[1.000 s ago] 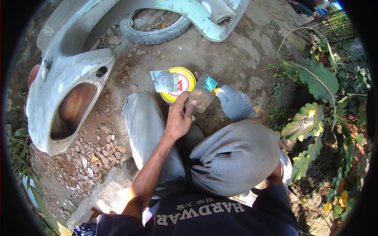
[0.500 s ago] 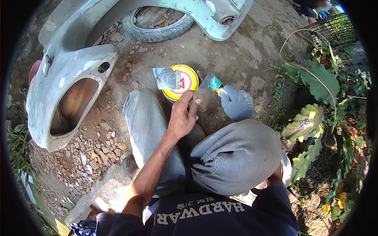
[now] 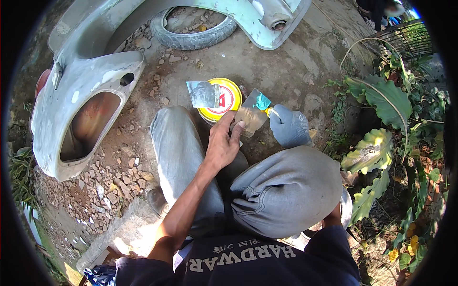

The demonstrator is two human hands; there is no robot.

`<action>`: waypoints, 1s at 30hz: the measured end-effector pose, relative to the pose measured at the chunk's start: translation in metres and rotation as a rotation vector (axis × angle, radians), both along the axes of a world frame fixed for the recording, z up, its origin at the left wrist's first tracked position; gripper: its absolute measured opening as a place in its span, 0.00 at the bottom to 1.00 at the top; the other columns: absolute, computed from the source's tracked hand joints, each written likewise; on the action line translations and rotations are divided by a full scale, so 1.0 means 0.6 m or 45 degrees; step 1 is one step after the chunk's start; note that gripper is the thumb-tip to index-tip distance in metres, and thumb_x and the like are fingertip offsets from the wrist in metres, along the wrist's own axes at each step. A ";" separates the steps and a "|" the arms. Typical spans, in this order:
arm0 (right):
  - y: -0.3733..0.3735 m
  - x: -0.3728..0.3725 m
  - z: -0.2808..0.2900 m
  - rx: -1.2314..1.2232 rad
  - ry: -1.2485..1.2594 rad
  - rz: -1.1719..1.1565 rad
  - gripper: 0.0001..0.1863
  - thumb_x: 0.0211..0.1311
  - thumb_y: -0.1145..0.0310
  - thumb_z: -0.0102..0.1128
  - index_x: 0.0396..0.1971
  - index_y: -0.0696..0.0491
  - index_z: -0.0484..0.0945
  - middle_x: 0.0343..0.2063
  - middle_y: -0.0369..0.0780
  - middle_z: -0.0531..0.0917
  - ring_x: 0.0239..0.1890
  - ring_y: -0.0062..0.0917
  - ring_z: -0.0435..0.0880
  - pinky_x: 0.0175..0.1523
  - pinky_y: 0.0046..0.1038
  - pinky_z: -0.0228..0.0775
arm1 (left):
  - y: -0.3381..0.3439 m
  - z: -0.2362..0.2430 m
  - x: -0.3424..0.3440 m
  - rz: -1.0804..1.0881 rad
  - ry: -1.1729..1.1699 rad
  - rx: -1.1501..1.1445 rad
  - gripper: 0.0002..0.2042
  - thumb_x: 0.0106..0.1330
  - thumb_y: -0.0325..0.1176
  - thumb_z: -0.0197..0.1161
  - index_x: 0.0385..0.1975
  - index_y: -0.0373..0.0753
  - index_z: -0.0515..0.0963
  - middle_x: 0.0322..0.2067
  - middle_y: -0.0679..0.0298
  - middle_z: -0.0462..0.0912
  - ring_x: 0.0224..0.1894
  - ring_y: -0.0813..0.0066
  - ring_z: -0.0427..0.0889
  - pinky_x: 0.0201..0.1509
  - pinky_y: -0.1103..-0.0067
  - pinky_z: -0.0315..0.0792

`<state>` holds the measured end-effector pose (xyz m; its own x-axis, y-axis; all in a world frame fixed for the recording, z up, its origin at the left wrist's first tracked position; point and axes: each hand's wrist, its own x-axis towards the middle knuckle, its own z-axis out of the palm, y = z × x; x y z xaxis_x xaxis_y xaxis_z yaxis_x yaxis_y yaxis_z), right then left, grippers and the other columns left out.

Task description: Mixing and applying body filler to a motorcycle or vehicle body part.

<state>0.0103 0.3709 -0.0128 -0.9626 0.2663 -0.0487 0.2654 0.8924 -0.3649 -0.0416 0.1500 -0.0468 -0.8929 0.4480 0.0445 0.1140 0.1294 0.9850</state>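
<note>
A thin flat metal spreader plate (image 3: 249, 117) is pinched between the thumb and fingers of my bare left hand (image 3: 222, 146). Teal paste (image 3: 262, 101) sits near the plate's upper right corner. My right hand (image 3: 289, 127), in a grey glove, is closed around a tool with a yellow end (image 3: 268, 112) that meets the plate's right edge. The glove hides most of this tool, so its kind cannot be told. Just beyond my left fingers stands a round can with a yellow, white and red lid (image 3: 233, 90). A second metal plate (image 3: 202, 95) lies partly over that lid.
A pale, patchily sanded scooter body shell (image 3: 100, 71) rests at the left and far side. Beyond the can lies a tire (image 3: 198, 42). Stone chips (image 3: 117, 183) cover the ground at left. Leafy plants (image 3: 381, 100) line the right, and a person (image 3: 374, 12) is at the far right.
The whole view has shifted very slightly. Both hands keep their grips, with the plate and the yellow-ended tool staying together in nearly the same place.
</note>
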 end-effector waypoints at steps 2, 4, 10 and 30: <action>0.002 0.001 0.001 -0.008 -0.015 -0.015 0.09 0.67 0.64 0.59 0.30 0.52 0.76 0.22 0.52 0.81 0.27 0.55 0.81 0.32 0.53 0.69 | 0.002 -0.003 0.000 -0.014 -0.009 -0.012 0.11 0.77 0.29 0.61 0.51 0.30 0.73 0.36 0.51 0.84 0.38 0.64 0.81 0.47 0.70 0.75; 0.000 0.001 0.002 -0.023 -0.028 -0.022 0.09 0.68 0.64 0.58 0.30 0.53 0.76 0.23 0.51 0.80 0.27 0.54 0.80 0.31 0.51 0.68 | -0.001 -0.006 0.001 -0.018 -0.022 -0.037 0.11 0.77 0.29 0.61 0.52 0.30 0.73 0.37 0.51 0.84 0.38 0.64 0.81 0.48 0.70 0.75; -0.006 0.008 0.019 0.088 -0.120 0.003 0.12 0.72 0.59 0.54 0.35 0.52 0.76 0.22 0.54 0.82 0.29 0.58 0.84 0.35 0.59 0.72 | 0.004 -0.008 0.008 0.013 0.014 0.001 0.11 0.77 0.29 0.61 0.52 0.31 0.74 0.37 0.51 0.84 0.39 0.63 0.82 0.49 0.69 0.75; 0.015 0.049 0.044 -0.009 -0.220 0.009 0.17 0.79 0.55 0.49 0.40 0.54 0.77 0.28 0.55 0.84 0.34 0.58 0.84 0.40 0.58 0.71 | 0.018 -0.004 0.036 -0.067 -0.085 0.034 0.10 0.77 0.30 0.61 0.51 0.31 0.75 0.37 0.50 0.83 0.38 0.62 0.80 0.48 0.69 0.75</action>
